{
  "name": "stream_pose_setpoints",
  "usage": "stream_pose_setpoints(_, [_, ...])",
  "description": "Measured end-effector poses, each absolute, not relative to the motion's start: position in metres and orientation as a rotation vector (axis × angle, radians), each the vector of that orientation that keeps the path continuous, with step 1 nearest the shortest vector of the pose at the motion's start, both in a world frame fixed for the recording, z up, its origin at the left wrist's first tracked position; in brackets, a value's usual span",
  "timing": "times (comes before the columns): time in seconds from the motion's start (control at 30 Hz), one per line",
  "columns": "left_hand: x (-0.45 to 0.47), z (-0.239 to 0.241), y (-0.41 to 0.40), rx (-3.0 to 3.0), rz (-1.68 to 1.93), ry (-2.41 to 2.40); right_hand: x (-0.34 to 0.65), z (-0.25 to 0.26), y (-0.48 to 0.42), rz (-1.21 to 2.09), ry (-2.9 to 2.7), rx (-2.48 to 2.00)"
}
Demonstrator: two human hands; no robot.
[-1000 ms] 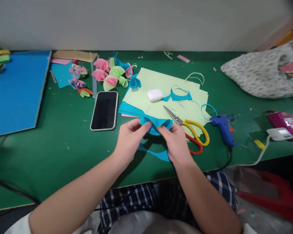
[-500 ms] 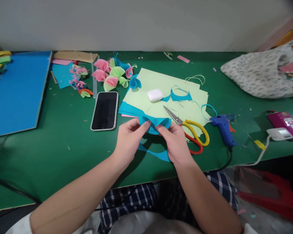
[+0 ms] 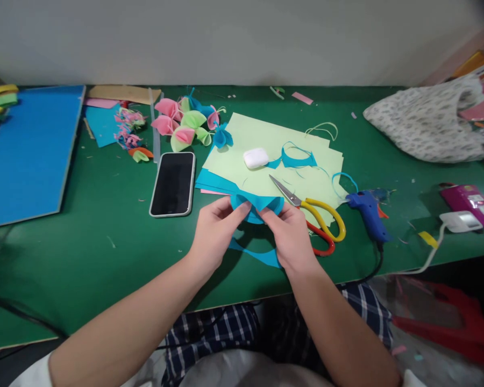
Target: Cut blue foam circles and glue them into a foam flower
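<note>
My left hand [image 3: 214, 231] and my right hand [image 3: 291, 235] both pinch a folded piece of blue foam sheet [image 3: 258, 205], held just above the green table [image 3: 105, 242] near its front edge. The fingers of both hands are closed on the piece's lower edge. A curved blue offcut [image 3: 256, 254] lies on the table under my hands. Yellow-and-red scissors [image 3: 314, 215] lie right beside my right hand, on a stack of light green sheets [image 3: 266, 156].
A black phone [image 3: 173, 183] lies left of the sheets, a white earbud case [image 3: 255, 158] on them. Finished pink, green and blue foam flowers [image 3: 183, 123] sit behind. A blue glue gun [image 3: 368, 211] is at the right, a blue board [image 3: 26, 150] far left, a patterned cloth bag [image 3: 431, 126] far right.
Almost nothing differs; my fingers shift slightly on the blue foam piece, which stays in the same place.
</note>
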State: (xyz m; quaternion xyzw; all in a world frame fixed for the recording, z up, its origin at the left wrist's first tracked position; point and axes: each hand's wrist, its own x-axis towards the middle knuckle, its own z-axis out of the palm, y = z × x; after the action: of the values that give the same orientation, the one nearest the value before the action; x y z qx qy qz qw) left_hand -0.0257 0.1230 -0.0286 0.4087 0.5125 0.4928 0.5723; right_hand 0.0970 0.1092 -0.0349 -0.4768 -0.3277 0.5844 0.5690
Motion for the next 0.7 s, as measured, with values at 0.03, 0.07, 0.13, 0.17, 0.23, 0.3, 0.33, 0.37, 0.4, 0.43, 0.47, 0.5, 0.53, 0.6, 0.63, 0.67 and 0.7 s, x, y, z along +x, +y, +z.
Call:
stream_pose_setpoints(0.03, [-0.026,-0.03,0.123,0.944,1.137,1.185,0.097,-0.035,0.109,1.365,-0.781,-1.13])
stream_pose_setpoints(0.07, [-0.026,-0.031,0.123,0.927,1.117,1.168,0.097,-0.036,0.109,1.36,-0.796,-1.141])
stream_pose_setpoints(0.13, [-0.027,-0.033,0.124,0.887,1.098,1.15,0.097,-0.036,0.109,1.366,-0.824,-1.154])
stream_pose_setpoints(0.17, [-0.027,-0.034,0.124,0.873,1.101,1.147,0.097,-0.036,0.108,1.371,-0.839,-1.159])
stream_pose_setpoints(0.23, [-0.028,-0.036,0.124,0.862,1.126,1.141,0.097,-0.034,0.108,1.37,-0.875,-1.185])
stream_pose_setpoints(0.3, [-0.028,-0.036,0.124,0.858,1.151,1.113,0.097,-0.032,0.107,1.34,-0.93,-1.246])
stream_pose_setpoints(0.33, [-0.027,-0.036,0.123,0.858,1.159,1.093,0.097,-0.031,0.107,1.307,-0.967,-1.284])
stream_pose_setpoints(0.37, [-0.027,-0.036,0.123,0.856,1.165,1.074,0.097,-0.029,0.106,1.263,-1.008,-1.315])
stream_pose_setpoints(0.4, [-0.026,-0.036,0.122,0.849,1.171,1.056,0.097,-0.029,0.105,1.212,-1.054,-1.336])
stream_pose_setpoints(0.43, [-0.026,-0.036,0.122,0.839,1.177,1.042,0.097,-0.028,0.104,1.154,-1.102,-1.346])
stream_pose_setpoints(0.47, [-0.026,-0.036,0.121,0.829,1.181,1.031,0.097,-0.028,0.103,1.094,-1.148,-1.35])
stream_pose_setpoints(0.5, [-0.026,-0.036,0.121,0.821,1.185,1.023,0.097,-0.028,0.102,1.036,-1.19,-1.349])
stream_pose_setpoints(0.53, [-0.026,-0.035,0.12,0.818,1.189,1.015,0.097,-0.028,0.102,0.986,-1.228,-1.345])
stream_pose_setpoints(0.6, [-0.027,-0.035,0.12,0.834,1.207,1.011,0.097,-0.03,0.1,0.904,-1.277,-1.337])
stream_pose_setpoints(0.63, [-0.027,-0.034,0.12,0.851,1.22,1.014,0.097,-0.03,0.099,0.88,-1.291,-1.326])
stream_pose_setpoints(0.67, [-0.028,-0.034,0.119,0.87,1.236,1.018,0.097,-0.031,0.099,0.868,-1.301,-1.308])
stream_pose_setpoints(0.7, [-0.029,-0.034,0.119,0.89,1.253,1.023,0.097,-0.032,0.098,0.862,-1.31,-1.284])
